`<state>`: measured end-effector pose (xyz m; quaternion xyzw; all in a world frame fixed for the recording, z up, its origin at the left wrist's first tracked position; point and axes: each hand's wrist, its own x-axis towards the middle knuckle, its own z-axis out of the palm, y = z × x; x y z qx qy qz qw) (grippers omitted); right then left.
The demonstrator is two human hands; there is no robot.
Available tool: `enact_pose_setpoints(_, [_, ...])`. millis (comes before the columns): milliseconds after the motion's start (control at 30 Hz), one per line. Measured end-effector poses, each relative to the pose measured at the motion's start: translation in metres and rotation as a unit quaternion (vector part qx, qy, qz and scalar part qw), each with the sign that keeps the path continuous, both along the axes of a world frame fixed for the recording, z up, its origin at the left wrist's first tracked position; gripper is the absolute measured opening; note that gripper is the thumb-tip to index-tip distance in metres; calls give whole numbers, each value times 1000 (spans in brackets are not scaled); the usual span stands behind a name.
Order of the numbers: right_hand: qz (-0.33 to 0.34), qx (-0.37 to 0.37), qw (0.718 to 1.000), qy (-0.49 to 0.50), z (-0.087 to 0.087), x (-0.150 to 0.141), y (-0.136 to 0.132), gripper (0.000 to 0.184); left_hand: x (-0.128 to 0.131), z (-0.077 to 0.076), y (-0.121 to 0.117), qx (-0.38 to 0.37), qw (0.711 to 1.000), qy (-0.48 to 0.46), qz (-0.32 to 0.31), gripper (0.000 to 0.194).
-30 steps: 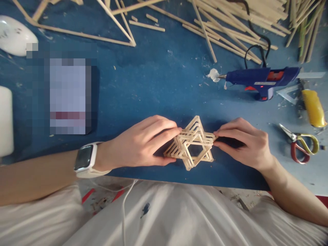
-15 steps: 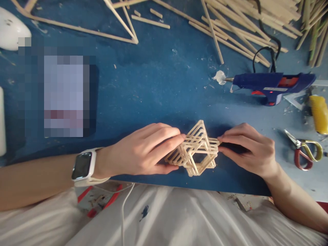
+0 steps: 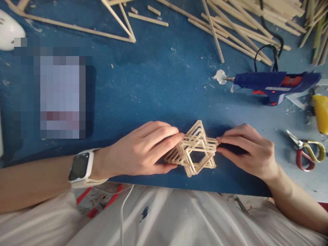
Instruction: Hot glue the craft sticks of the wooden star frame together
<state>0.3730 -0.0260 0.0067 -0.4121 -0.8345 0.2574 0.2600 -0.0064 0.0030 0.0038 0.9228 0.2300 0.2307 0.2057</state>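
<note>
A small star-shaped lattice of glued wooden sticks (image 3: 195, 147) rests on the blue table (image 3: 159, 89) near its front edge. My left hand (image 3: 143, 148), with a white smartwatch (image 3: 80, 166) on the wrist, pinches the lattice's left side between thumb and fingers. My right hand (image 3: 247, 152) grips its right corner with thumb and fingertips. Both hands hold the piece steady on the table top.
A blue hot glue gun (image 3: 274, 85) lies at the right with a glue blob at its nozzle. Scissors (image 3: 304, 153) and a yellow tool (image 3: 321, 112) lie further right. Loose wooden sticks (image 3: 241, 30) and a stick frame (image 3: 77, 29) fill the back. A blurred flat object (image 3: 60, 95) sits left.
The view has shifted a little; the hands and the stick lattice hold nearly the same pose, with only slight finger adjustment on it.
</note>
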Motion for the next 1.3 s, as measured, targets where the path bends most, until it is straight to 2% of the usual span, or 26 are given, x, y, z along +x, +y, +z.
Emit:
enact_pose_setpoints(733, [26, 20, 999, 11, 0, -2, -2, 35, 0, 2, 2, -9, 1000, 8, -14, 67])
enact_pose_setpoints(833, [25, 9, 1000, 13, 3, -2, -2, 44, 0, 2, 2, -5, 1000, 10, -12, 68])
enact_pose_setpoints(967, [47, 36, 998, 22, 5, -3, -3, 70, 0, 2, 1, -5, 1000, 10, -9, 68])
enact_pose_setpoints(1067, [79, 64, 995, 9, 5, -4, -4, 67, 0, 2, 2, -4, 1000, 11, -10, 68])
enact_pose_setpoints(1167, [81, 70, 994, 0, 4, -4, -5, 62, 0, 2, 2, -1, 1000, 14, -10, 66])
enact_pose_setpoints(1300, [80, 68, 994, -6, 4, -4, -6, 66, 0, 2, 2, -6, 1000, 10, -10, 68])
